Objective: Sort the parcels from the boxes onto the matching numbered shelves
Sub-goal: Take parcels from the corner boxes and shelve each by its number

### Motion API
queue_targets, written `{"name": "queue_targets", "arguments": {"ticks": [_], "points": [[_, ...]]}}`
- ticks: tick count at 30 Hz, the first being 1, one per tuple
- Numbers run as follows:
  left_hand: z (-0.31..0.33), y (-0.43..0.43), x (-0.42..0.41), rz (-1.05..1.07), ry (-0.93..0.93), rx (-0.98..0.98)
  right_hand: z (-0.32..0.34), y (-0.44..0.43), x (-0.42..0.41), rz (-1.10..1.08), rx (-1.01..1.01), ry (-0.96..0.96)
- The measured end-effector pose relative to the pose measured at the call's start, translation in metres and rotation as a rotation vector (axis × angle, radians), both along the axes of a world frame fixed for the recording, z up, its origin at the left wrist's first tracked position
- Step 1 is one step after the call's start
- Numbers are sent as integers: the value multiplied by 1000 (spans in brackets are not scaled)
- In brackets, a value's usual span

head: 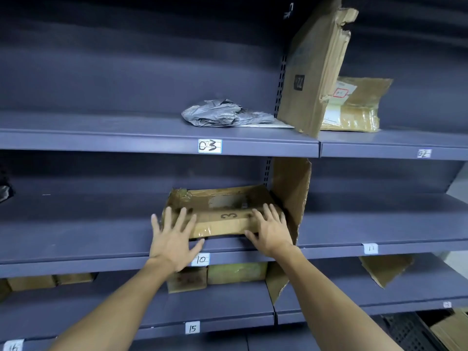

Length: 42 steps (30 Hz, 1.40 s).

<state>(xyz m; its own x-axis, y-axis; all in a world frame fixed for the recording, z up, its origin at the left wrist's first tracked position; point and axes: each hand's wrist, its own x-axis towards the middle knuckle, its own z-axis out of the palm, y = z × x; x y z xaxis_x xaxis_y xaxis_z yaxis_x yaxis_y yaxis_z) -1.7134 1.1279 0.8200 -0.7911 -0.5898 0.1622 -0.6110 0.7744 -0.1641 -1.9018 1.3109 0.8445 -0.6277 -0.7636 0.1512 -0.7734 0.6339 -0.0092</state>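
Left hand (174, 240) and right hand (271, 233), fingers spread wide, rested on flat brown cardboard parcel (222, 219) marked "3" on grey metal shelf (76, 229) tagged "10".

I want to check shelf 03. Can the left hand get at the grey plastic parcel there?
Probably yes: the left hand lies open on the cardboard parcel marked 3, and nothing stands in front of the grey plastic parcel.
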Motion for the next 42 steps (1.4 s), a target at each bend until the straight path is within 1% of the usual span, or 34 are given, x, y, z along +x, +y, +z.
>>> {"name": "queue_targets", "arguments": {"ticks": [3,8,12,17,20,25,29,32,36,42], "points": [[1,11,8,-233,39,10,2,14,14,52,-47,-62],[0,43,9,-454,47,70,-7,51,32,58,-50,-122],[0,79,-7,-579,2,103,-11,99,42,-11,-36,-161],[-1,144,-44,-743,9,142,-14,178,42,-175,-22,-148],[-1,192,-70,-824,2,134,-17,232,37,-275,-20,-154],[-5,278,-112,-923,-60,137,-23,335,26,-431,-26,-189],[-2,366,-146,-1007,-104,145,-25,429,16,-550,-12,-211],[-1,437,-172,-1080,-132,141,-28,503,9,-627,-41,-223],[-10,527,-206,-1168,-155,144,-37,595,3,-742,-37,-243],[-28,633,-240,-1291,-210,164,-59,697,0,-881,-31,-324]]}}
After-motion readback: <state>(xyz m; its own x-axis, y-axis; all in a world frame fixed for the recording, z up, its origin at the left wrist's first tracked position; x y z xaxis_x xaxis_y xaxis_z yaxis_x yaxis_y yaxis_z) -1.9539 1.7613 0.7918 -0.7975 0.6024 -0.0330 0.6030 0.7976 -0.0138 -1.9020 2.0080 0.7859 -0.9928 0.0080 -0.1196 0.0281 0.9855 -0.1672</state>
